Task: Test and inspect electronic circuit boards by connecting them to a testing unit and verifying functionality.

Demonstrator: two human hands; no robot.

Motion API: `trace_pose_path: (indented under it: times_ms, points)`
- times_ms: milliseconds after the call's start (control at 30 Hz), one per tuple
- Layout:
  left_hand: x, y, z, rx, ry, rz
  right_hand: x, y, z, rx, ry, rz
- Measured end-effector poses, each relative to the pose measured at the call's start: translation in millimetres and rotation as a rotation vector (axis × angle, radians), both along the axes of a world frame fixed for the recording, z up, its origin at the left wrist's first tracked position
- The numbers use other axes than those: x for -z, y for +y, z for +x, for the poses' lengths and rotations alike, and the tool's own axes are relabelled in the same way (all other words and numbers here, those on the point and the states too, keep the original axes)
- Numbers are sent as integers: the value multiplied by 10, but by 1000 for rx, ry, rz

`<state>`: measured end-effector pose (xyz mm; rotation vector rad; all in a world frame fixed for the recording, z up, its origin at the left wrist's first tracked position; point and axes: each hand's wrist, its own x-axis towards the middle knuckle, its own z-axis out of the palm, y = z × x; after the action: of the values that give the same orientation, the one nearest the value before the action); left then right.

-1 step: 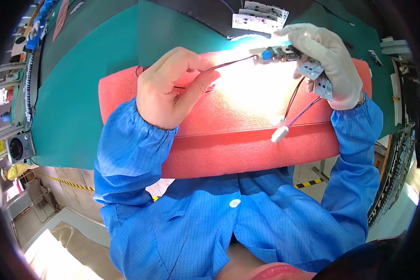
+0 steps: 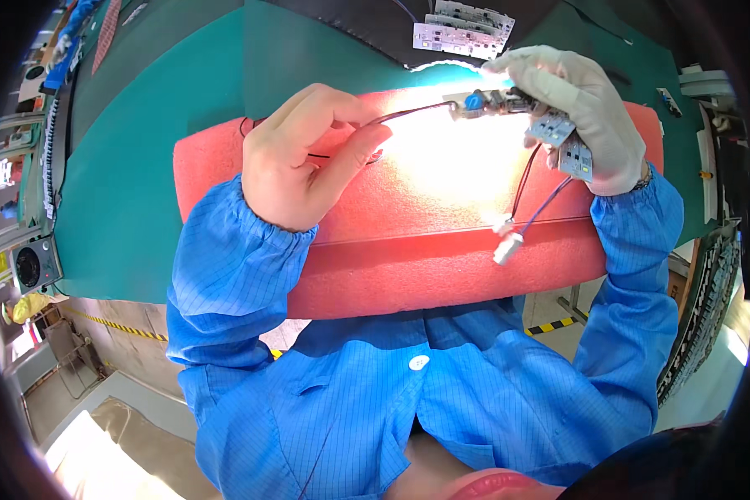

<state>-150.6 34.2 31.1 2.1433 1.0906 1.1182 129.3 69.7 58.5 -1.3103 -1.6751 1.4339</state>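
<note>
Between thumb and forefinger, my bare left hand (image 2: 296,158) pinches thin dark wires (image 2: 415,111), which run right to a circuit board (image 2: 490,102) with a blue round component. That board is gripped by my right hand (image 2: 587,108), in a white glove. Two small white boards (image 2: 565,146) stick out under its fingers. Dark and purple wires hang from there to white plug connectors (image 2: 508,247) over the pink foam block (image 2: 442,279). Glare washes out the foam under the board, and the far ends of the left-hand wires are partly hidden by the fingers.
Several white circuit boards (image 2: 462,32) lie stacked on a black surface beyond the foam. A green mat (image 2: 133,192) covers the bench. At the far left stands a small fan-like unit (image 2: 32,265); a blue-sleeved arm (image 2: 62,62) shows beyond it.
The hanging white connectors have swung slightly right and downward. The board in my right hand has shifted a touch; both hands keep their grip.
</note>
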Motion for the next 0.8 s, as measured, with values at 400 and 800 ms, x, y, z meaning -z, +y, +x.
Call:
trace_pose_path:
  times_ms: [400,800]
  points:
    - [12,1,-26,16,-58,-3,40,-50,-22,1,-50,31]
    - [-60,36,-11,36,164,33,112,-96,30,208,-20,-39]
